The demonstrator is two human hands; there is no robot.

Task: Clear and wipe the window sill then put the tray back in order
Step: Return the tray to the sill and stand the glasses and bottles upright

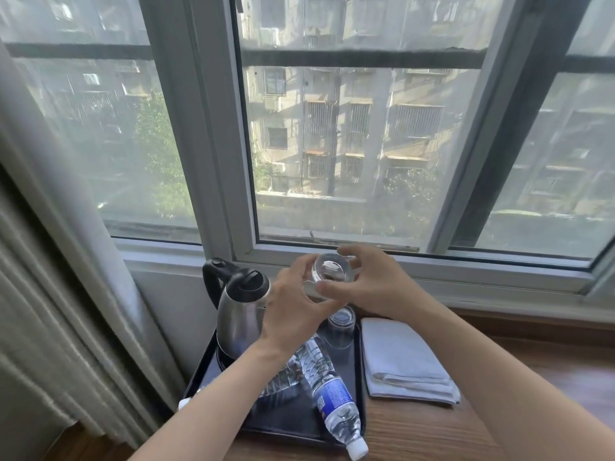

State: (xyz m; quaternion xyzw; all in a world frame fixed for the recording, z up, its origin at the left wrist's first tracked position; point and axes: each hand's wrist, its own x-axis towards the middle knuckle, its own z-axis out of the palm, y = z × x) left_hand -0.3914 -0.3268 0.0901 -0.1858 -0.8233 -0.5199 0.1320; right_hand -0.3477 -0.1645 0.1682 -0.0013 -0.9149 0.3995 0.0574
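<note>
A clear drinking glass [332, 268] is held up above the black tray [358, 377], tilted so its mouth faces me. My left hand [293, 307] grips it from the left and my right hand [372, 281] grips it from the right. On the tray stand a steel kettle [241, 311] with a black handle and a second glass [341, 327], upside down. Two plastic water bottles lie on the tray; one bottle [332, 390] points its white cap toward me, the other is mostly hidden under my left forearm. A folded white cloth [402, 357] lies on the wooden sill [532, 361] right of the tray.
The window frame [332, 254] runs just behind my hands. A grey curtain [66, 261] hangs at the left beside the tray. The tray's front edge sits close to the sill's near edge.
</note>
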